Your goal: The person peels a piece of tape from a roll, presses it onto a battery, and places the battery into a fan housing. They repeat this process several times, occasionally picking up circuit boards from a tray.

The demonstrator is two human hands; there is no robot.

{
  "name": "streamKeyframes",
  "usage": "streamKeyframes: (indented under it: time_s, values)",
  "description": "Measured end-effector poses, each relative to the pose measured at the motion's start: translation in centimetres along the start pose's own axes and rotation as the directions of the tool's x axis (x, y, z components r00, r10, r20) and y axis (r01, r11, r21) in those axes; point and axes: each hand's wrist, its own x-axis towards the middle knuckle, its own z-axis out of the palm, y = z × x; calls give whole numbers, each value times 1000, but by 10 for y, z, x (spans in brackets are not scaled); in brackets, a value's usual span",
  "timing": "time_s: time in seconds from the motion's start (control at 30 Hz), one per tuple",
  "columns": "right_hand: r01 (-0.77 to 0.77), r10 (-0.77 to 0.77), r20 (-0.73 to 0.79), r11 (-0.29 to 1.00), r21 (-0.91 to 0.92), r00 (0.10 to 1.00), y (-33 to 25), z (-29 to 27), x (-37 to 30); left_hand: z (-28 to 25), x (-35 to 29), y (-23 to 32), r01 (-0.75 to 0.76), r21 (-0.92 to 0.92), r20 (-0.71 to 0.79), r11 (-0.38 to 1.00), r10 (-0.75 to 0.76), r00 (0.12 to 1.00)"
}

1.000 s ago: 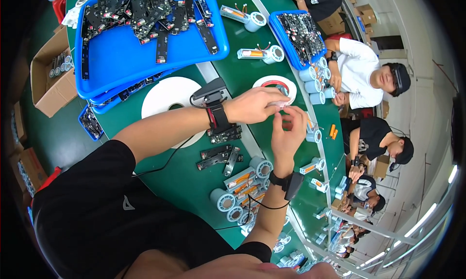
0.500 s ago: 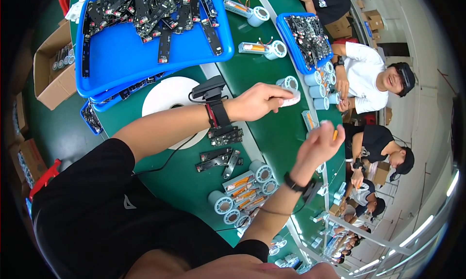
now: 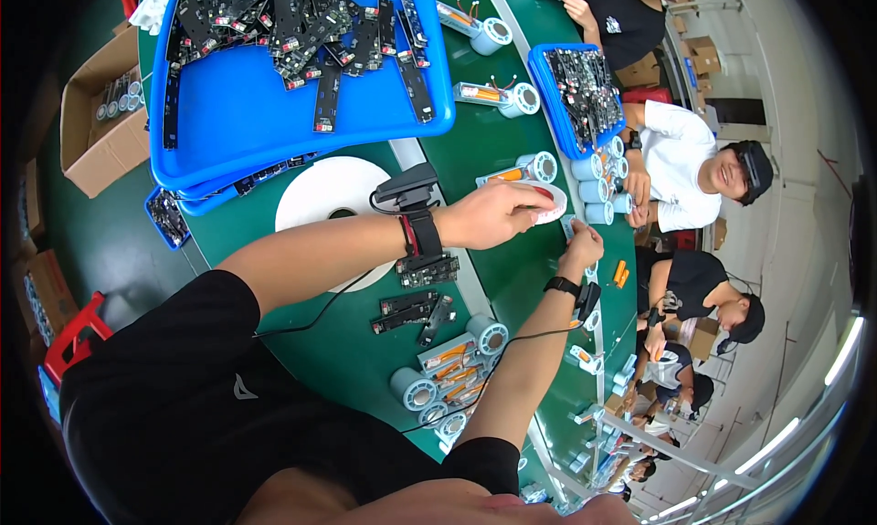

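My left hand [image 3: 498, 215] is closed around a white ring-shaped roll of tape [image 3: 551, 205] with red on its inner side. Just to its right, my right hand [image 3: 583, 246] has its fingers closed on a light-blue housing [image 3: 569, 225], mostly hidden behind them. Another light-blue housing with a round end [image 3: 543, 167] and an orange cell lies beyond my left hand. Beneath my left wrist are several black circuit boards [image 3: 427, 269]. A group of light-blue housings with orange cells [image 3: 454, 372] sits between my forearms.
A large blue tray [image 3: 247, 105] of circuit boards stands at the upper left, beside a white reel [image 3: 306, 185]. Across the green table [image 3: 498, 278] are a smaller blue tray [image 3: 537, 78] and co-workers. A cable [image 3: 315, 313] runs from my left wrist.
My right hand has come down and left from above the table onto the light-blue housing. The roll of tape in my left hand has shifted slightly downward and turned, showing more of its ring.
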Motion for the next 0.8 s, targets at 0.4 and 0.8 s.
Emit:
streamKeyframes:
  time_s: [0.4,0.8]
  values:
    - [15,-145,-193,835,-551,970,-43,15,-32,1,1,3,-19,-12,-49,1000,18,999]
    - [95,-189,-129,845,-527,973,-11,-4,-23,-7,1,13,44,-100,-34,994,-48,998]
